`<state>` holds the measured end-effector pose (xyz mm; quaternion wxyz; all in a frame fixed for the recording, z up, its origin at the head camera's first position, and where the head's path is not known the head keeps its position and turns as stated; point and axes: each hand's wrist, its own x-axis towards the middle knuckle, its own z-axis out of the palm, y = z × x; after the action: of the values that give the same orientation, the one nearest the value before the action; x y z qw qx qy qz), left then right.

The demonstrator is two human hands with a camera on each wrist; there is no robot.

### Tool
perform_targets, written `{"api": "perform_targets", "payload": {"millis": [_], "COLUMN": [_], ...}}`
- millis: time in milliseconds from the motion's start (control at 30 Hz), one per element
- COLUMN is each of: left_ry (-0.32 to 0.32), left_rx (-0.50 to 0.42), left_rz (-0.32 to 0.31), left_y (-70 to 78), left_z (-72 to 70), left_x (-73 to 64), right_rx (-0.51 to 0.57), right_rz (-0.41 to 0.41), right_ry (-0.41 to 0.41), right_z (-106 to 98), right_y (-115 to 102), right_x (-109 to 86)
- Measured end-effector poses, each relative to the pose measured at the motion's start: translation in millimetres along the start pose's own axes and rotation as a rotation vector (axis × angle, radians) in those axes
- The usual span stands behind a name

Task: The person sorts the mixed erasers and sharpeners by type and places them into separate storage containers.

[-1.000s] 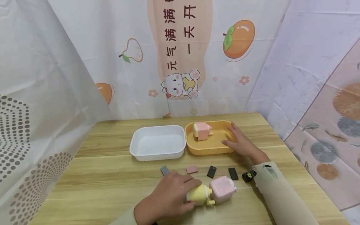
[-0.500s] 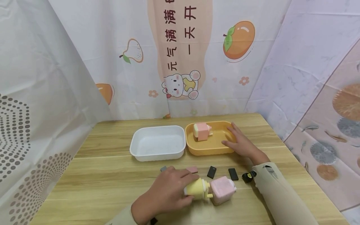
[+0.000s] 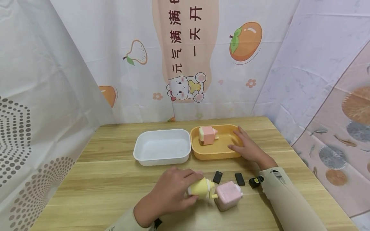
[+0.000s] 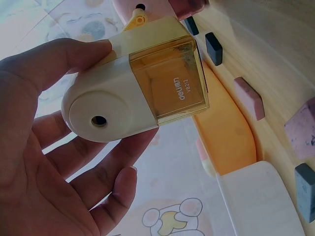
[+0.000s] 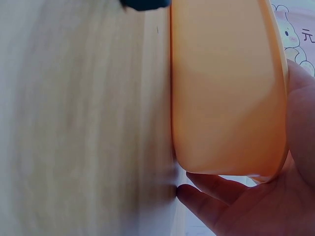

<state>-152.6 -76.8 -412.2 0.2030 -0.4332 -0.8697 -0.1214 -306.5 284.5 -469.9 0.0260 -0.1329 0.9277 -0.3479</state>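
My left hand (image 3: 167, 192) grips a yellow and white crank pencil sharpener (image 3: 199, 188) at the front middle of the table. In the left wrist view, my thumb presses one side of the sharpener (image 4: 118, 93) and fingertips touch the opposite side; its round pencil hole and clear yellow shavings drawer face the camera. Its crank handle overlaps a pink pencil sharpener (image 3: 228, 194) just to the right. My right hand (image 3: 250, 147) holds the right end of the orange tray (image 3: 215, 156), thumb over the rim, fingers outside. Inside lies a pink and cream pencil sharpener (image 3: 208, 135).
A white tray (image 3: 162, 161) stands against the orange tray's left side. Two small black blocks (image 3: 217, 177) lie in front of the orange tray. A pink block (image 4: 250, 97) and a grey block (image 4: 306, 189) show in the left wrist view. A printed curtain (image 3: 185, 109) hangs behind the table.
My left hand has shifted slightly left and away from me with the yellow pencil sharpener, now covering the grey block and most of the pink one. The right hand and tray stay put.
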Motion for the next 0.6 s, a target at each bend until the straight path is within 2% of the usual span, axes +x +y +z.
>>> {"api": "perform_targets", "payload": {"millis": [167, 600], "left_ry": [0.02, 0.019], "left_rx": [0.002, -0.015], "left_rz": [0.005, -0.014], "left_y": [-2.4, -7.1], "left_z": [-1.3, -5.8], "left_x": [1.5, 8.0], "right_rx": [-0.001, 0.012], "right_rz": [0.001, -0.001], "right_ry": [-0.001, 0.001], "right_z": [0.6, 0.5], "right_y": [0.5, 1.7], "right_x": [0.3, 0.3]}}
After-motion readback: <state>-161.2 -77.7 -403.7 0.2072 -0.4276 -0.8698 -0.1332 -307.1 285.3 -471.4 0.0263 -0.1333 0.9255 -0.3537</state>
